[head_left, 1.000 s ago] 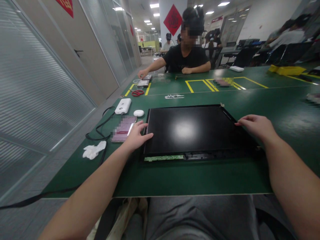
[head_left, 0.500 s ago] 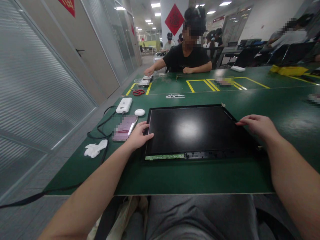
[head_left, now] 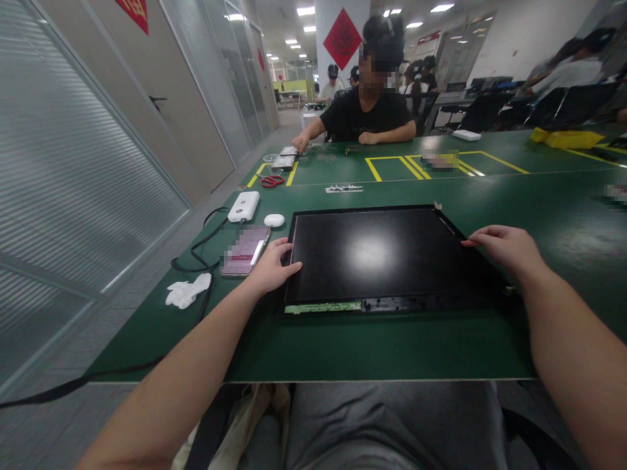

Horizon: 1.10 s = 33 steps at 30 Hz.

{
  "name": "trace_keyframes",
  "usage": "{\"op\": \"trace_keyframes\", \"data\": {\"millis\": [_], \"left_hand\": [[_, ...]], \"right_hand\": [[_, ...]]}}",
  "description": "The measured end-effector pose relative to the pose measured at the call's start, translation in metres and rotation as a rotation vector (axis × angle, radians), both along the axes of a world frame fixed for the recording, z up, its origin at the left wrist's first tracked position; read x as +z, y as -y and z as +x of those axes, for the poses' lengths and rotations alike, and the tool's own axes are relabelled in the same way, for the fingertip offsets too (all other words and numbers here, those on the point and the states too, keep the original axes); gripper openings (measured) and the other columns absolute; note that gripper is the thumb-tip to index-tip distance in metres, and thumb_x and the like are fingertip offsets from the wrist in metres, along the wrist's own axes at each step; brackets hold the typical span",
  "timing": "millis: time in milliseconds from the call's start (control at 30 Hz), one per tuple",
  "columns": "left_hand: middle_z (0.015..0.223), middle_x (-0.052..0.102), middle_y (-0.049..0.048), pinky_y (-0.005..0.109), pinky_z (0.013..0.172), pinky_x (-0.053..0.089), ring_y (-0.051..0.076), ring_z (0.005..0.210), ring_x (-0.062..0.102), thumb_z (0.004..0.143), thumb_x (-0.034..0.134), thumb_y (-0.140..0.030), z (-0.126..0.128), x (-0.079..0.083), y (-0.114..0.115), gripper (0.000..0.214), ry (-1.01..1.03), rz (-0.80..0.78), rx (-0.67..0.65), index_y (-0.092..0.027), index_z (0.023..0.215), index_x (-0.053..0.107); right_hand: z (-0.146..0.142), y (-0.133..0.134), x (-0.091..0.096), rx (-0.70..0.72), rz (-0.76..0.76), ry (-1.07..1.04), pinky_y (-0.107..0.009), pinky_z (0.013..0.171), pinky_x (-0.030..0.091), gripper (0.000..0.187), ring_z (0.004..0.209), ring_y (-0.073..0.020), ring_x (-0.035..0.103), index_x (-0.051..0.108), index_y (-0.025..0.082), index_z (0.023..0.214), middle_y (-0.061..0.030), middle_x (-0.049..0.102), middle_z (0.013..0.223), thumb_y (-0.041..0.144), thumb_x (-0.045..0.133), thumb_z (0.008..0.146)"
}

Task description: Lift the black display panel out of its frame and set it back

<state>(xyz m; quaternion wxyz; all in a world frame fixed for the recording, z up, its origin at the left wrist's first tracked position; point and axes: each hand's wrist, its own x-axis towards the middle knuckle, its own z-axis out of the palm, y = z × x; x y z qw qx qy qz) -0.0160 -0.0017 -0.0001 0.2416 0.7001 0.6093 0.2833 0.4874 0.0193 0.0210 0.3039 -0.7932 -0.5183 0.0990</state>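
Still, in the head view, my left hand [head_left: 271, 266] and right hand [head_left: 505, 248] had stayed well apart at the left and right edges of the black LCD panel [head_left: 411, 258]; I couldn't tell whether either clamped it. It lay flat on the green table [head_left: 382, 352], apparently steadied. At far left, a co-worker's hand [head_left: 302, 141] had shifted rightward.

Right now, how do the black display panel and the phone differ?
Size: the display panel is far larger than the phone. Look: the panel's face is dark with a glare; the phone's shows pink. Contact: the left hand and right hand touch the panel's sides; neither holds the phone. Both are roughly rectangular.
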Motion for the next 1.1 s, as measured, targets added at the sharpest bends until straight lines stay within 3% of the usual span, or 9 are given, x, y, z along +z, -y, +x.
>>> {"op": "trace_keyframes", "data": {"millis": [233,467,600,867,1100], "left_hand": [[0.149,0.046,0.0172,0.05,0.115,0.041,0.034,0.137,0.048,0.074,0.07,-0.038,0.004,0.005,0.003,0.056,-0.024,0.022,0.016,-0.015,0.125,0.065],[0.126,0.065,0.0145,0.046,0.099,0.055,0.027,0.109,0.068,0.08,0.063,-0.027,0.006,0.009,0.0,0.057,0.119,-0.034,0.117,-0.014,0.135,0.058],[0.124,0.069,0.0143,0.046,0.098,0.056,0.027,0.105,0.07,0.079,0.061,-0.024,0.002,0.013,0.0,0.056,0.166,-0.072,0.073,-0.014,0.134,0.058],[0.127,0.068,0.0145,0.047,0.1,0.055,0.03,0.109,0.069,0.08,0.059,-0.019,0.005,0.018,0.006,0.051,-0.109,0.041,0.043,-0.015,0.13,0.062],[0.126,0.066,0.0143,0.048,0.1,0.054,0.03,0.109,0.067,0.083,0.057,-0.023,0.005,0.015,0.005,0.045,-0.193,0.097,0.012,-0.017,0.127,0.065]], "right_hand": [[-0.009,0.003,0.009,-0.061,-0.021,-0.034,-0.036,0.068,0.04,0.019,0.076,-0.0227,0.059,0.072,0.023,0.066,-0.0047,0.072,0.072,0.038,0.062,0.061],[-0.016,0.007,0.014,-0.086,-0.041,-0.065,-0.034,0.066,0.04,0.019,0.074,-0.021,0.057,0.071,0.022,0.067,-0.0047,0.071,0.074,0.038,0.061,0.061],[-0.015,0.007,0.012,-0.079,-0.008,-0.083,-0.034,0.065,0.039,0.019,0.074,-0.0222,0.057,0.071,0.023,0.065,-0.0048,0.072,0.073,0.039,0.062,0.059],[-0.012,0.006,0.01,-0.082,-0.016,-0.106,-0.035,0.067,0.04,0.017,0.074,-0.0217,0.057,0.072,0.023,0.067,-0.0045,0.073,0.073,0.037,0.064,0.06],[-0.008,0.003,0.007,-0.072,-0.025,-0.085,-0.035,0.068,0.039,0.019,0.077,-0.0227,0.059,0.072,0.024,0.068,-0.0041,0.073,0.076,0.039,0.063,0.06]]}}
